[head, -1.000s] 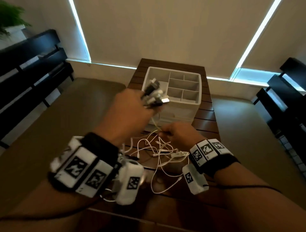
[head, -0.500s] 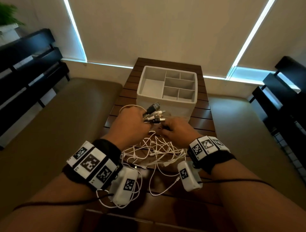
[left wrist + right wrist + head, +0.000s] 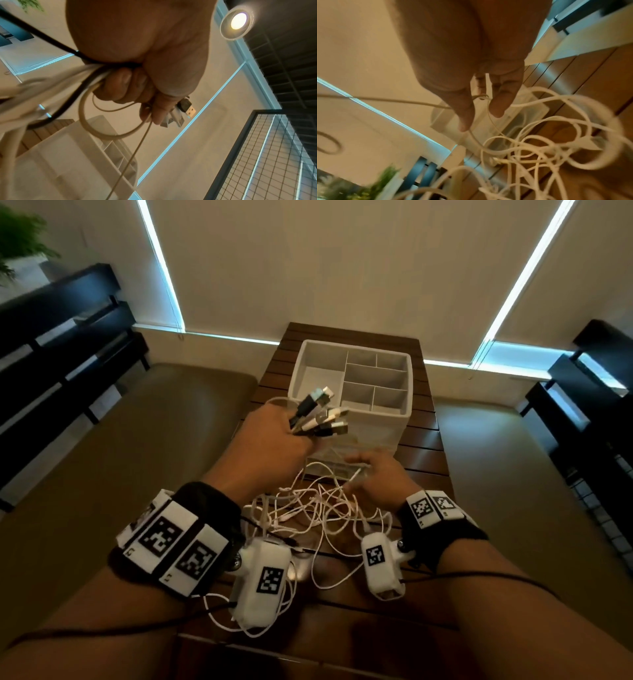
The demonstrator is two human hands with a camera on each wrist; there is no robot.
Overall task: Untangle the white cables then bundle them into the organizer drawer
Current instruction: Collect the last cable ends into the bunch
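My left hand point(image 3: 274, 436) is raised in front of the white organizer point(image 3: 380, 413) and grips a bunch of cable plug ends point(image 3: 320, 414), white and dark, that fan out of the fist. In the left wrist view the curled fingers point(image 3: 123, 86) hold white cables and one black one, with USB plugs point(image 3: 185, 112) sticking out. The rest of the white cables point(image 3: 308, 508) lie tangled on the table between my wrists. My right hand point(image 3: 380, 477) is low at the tangle's far edge, by the organizer's front drawers point(image 3: 335, 470). Its thumb point(image 3: 464, 119) and a finger pinch a thin white cable point(image 3: 419, 103).
The organizer has several open compartments on top and stands mid-way along a narrow slatted wooden table point(image 3: 424, 460). Olive cushions point(image 3: 120, 457) flank the table. Black slatted furniture point(image 3: 51, 337) stands on both sides, and a plant point(image 3: 20, 241) at the far left.
My left hand dropped down to the right hand with the plugs half a second ago and has now lifted again towards the organizer. The right hand has stayed at the tangle.
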